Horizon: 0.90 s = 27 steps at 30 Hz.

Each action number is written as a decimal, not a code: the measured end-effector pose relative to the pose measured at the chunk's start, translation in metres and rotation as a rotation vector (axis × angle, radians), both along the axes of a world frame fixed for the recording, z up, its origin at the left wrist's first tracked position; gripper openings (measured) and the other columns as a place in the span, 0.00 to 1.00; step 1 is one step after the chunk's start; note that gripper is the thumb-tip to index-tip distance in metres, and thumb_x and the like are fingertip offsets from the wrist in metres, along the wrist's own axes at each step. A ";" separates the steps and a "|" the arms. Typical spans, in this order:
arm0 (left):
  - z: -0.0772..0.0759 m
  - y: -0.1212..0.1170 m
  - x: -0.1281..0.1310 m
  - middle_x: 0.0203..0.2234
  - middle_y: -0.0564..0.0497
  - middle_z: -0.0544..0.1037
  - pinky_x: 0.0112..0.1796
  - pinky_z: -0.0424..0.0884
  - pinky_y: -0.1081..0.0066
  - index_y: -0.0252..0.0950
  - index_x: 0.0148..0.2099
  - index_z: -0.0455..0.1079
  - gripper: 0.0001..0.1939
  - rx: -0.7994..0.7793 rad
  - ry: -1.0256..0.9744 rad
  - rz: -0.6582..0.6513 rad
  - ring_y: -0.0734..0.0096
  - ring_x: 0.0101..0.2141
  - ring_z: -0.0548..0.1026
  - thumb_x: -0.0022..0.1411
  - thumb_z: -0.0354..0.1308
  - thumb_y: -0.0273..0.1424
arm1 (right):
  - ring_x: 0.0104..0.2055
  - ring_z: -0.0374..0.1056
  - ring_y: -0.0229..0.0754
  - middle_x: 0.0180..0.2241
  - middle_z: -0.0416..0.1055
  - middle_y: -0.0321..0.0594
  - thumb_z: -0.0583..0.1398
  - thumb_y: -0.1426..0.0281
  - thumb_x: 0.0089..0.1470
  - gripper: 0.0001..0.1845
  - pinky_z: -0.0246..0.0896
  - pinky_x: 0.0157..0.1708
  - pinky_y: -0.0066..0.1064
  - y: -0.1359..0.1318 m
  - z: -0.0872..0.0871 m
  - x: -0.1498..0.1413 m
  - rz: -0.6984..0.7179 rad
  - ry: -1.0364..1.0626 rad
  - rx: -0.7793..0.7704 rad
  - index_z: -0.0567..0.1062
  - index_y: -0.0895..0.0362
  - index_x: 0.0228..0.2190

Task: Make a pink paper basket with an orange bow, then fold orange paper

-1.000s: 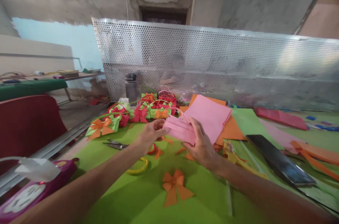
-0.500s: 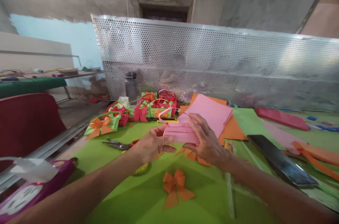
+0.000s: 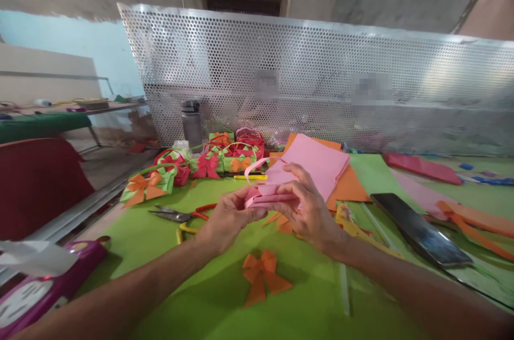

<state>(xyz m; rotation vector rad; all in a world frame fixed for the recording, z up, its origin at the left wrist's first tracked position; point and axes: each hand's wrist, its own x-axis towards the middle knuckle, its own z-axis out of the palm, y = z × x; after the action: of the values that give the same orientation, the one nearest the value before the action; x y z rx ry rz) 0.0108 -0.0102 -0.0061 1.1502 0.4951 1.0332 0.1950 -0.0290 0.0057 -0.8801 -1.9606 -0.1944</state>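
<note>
Between my two hands, above the green table, is a small pink paper bag (image 3: pixel 273 198) with a looped paper handle, tilted so that its folded edges face me. My left hand (image 3: pixel 228 218) grips its left end, thumb below. My right hand (image 3: pixel 311 209) is closed around the right end, its fingers over the top. Below them an orange paper bow (image 3: pixel 263 276) lies on the green sheet. Another orange bow (image 3: pixel 284 223) is partly hidden behind my right hand. Scissors (image 3: pixel 180 217) with red and yellow handles lie left of my left hand.
Finished-looking small paper bags with bows (image 3: pixel 206 160) stand at the back left near a grey bottle (image 3: pixel 191 125). Pink sheets (image 3: pixel 309 166), a yellow cutter (image 3: pixel 251 176), a yellow glue gun (image 3: pixel 353 225) and a phone (image 3: pixel 420 230) lie around. A purple power strip (image 3: pixel 68 270) sits at left.
The pink bag has tipped flatter and my right fingers have curled closer over it. The camera view has shifted slightly, showing more of the scissors and the glue gun.
</note>
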 end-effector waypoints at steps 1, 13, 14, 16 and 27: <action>0.000 -0.001 0.001 0.35 0.50 0.79 0.41 0.69 0.74 0.34 0.42 0.75 0.18 0.007 0.000 -0.004 0.72 0.36 0.74 0.46 0.70 0.25 | 0.60 0.53 0.53 0.53 0.58 0.53 0.58 0.67 0.56 0.06 0.58 0.53 0.50 0.000 0.000 0.000 0.007 0.000 -0.013 0.68 0.55 0.34; -0.008 -0.003 0.004 0.35 0.50 0.77 0.42 0.68 0.71 0.35 0.44 0.73 0.19 0.031 -0.028 -0.047 0.71 0.36 0.74 0.48 0.69 0.27 | 0.61 0.47 0.56 0.52 0.58 0.54 0.56 0.71 0.57 0.06 0.48 0.56 0.53 -0.010 0.000 -0.006 0.006 -0.077 -0.029 0.68 0.58 0.28; -0.008 -0.004 0.004 0.36 0.50 0.77 0.42 0.68 0.71 0.35 0.44 0.73 0.18 0.031 -0.030 -0.050 0.71 0.36 0.74 0.48 0.69 0.26 | 0.61 0.46 0.58 0.53 0.57 0.55 0.56 0.70 0.57 0.06 0.48 0.56 0.55 -0.010 0.000 -0.006 -0.009 -0.097 -0.023 0.68 0.59 0.29; -0.008 -0.004 0.004 0.36 0.49 0.77 0.43 0.68 0.70 0.35 0.43 0.73 0.18 0.031 -0.037 -0.052 0.70 0.37 0.74 0.48 0.69 0.27 | 0.62 0.44 0.61 0.55 0.56 0.56 0.57 0.68 0.56 0.07 0.48 0.54 0.58 -0.010 0.000 -0.007 -0.041 -0.140 -0.011 0.69 0.59 0.28; -0.004 -0.008 0.004 0.36 0.49 0.77 0.44 0.68 0.68 0.35 0.42 0.74 0.18 0.022 -0.018 -0.069 0.69 0.37 0.74 0.47 0.70 0.30 | 0.63 0.42 0.62 0.57 0.57 0.51 0.58 0.73 0.54 0.06 0.46 0.54 0.60 -0.011 -0.001 -0.004 -0.123 -0.293 0.004 0.72 0.58 0.25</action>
<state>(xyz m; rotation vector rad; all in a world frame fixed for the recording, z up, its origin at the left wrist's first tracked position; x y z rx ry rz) 0.0145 -0.0185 -0.0098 1.1692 0.4282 0.9906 0.1907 -0.0398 0.0044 -1.0163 -2.1737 -0.4190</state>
